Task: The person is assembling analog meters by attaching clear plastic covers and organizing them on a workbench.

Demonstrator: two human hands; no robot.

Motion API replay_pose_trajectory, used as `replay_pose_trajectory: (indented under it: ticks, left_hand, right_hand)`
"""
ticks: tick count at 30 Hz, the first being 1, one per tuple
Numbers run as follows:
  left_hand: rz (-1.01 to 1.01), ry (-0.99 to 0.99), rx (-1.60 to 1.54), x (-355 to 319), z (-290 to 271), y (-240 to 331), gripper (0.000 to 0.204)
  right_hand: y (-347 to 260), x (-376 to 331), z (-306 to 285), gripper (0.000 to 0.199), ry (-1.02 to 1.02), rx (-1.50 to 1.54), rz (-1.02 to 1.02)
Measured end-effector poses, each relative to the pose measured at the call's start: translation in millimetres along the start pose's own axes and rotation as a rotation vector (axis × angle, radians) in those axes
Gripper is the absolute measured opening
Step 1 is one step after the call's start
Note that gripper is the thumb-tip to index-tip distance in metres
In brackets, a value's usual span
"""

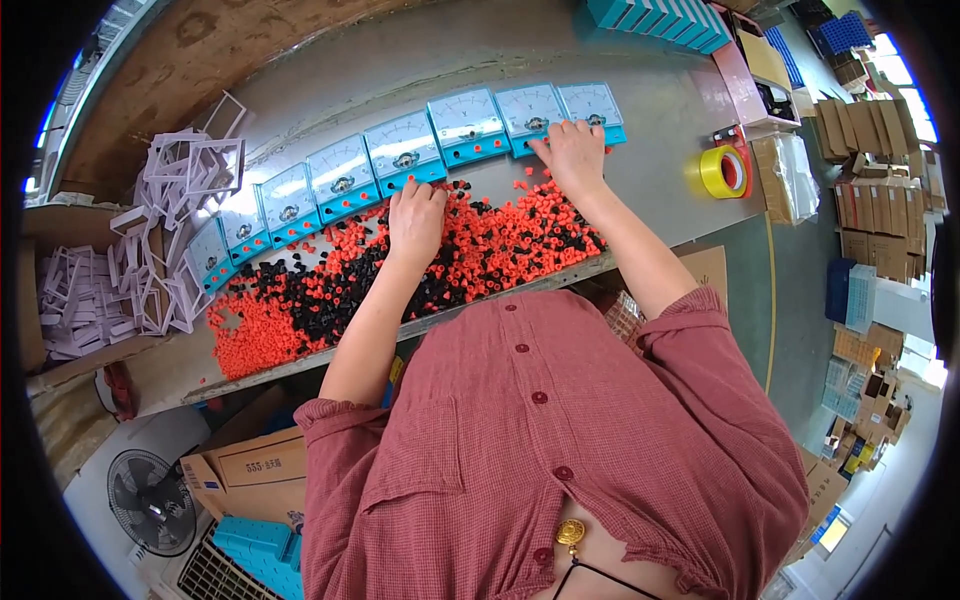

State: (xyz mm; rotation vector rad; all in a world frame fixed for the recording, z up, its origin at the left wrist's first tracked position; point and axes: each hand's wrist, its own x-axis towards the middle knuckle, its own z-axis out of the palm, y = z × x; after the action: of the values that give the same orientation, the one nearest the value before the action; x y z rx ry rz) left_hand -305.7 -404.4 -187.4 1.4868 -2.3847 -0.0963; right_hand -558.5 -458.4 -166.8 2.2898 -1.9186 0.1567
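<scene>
A curved row of panel meters with clear faces and blue bases runs across the bench, with red and black caps along their front edges. My left hand [417,222] is closed, fingertips bunched at the front edge of a middle meter [402,150]; what they pinch is hidden. At the right end, my right hand [577,162] bends its fingers over the blue front strip of the last meter [588,103], thumb towards its neighbour [528,108]. Anything between those fingers is too small to make out. Loose red caps [520,235] and black caps [345,290] lie heaped before the row.
White plastic frames [90,300] fill a box at the left, more piled beside it. Yellow tape [722,172] stands at the bench's right end, near a pink box [738,85]. Blue cases [660,22] are stacked at the back. Below left are a fan [152,502] and a carton [255,470].
</scene>
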Motion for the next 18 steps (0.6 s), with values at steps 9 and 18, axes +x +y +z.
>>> replay_pose_trajectory:
  ticks: [9,18]
  left_hand:
    - [-0.170,-0.038,-0.190,11,-11,4,0.006]
    - [-0.091,0.197,-0.054,29,-9,-8,0.008]
  right_hand:
    - [-8,-4,-17,0.022,-0.309,0.032,0.047]
    - [-19,-36,4,0.006,0.030,0.256,-0.045]
